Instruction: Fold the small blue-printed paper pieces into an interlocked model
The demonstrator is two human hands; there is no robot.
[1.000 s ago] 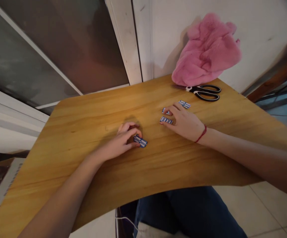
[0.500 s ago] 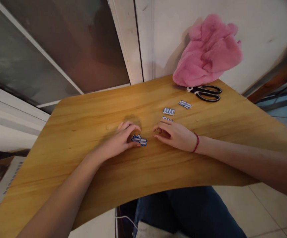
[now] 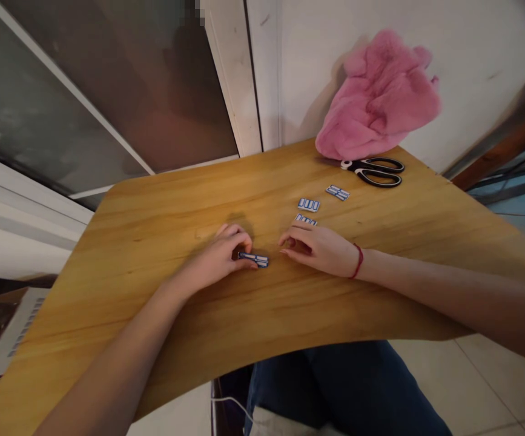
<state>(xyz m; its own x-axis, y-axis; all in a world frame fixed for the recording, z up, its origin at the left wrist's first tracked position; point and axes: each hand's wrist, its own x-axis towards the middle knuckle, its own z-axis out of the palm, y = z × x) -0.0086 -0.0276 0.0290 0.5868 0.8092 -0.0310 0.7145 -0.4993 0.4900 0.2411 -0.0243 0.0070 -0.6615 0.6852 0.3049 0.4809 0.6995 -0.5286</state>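
near the centre of the frame, the left hand (image 3: pixel 219 257) has its grip pinched on small blue-and-white pieces (image 3: pixel 258 260), low over the desk (image 3: pixel 198 333). the right hand (image 3: pixel 323 249), right of centre, has a released grip, fingers loosely curved. to align the held pieces well, a light touch on their edges seems best (they look thin, so squeezing may bend them). no brand is legible; marks on the white panel (image 3: pixel 5 345), lower left, are too small to read.

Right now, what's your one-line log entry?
left hand: holding blue-white pieces; right hand: curled, beside another piece; scissors: by pink cloth
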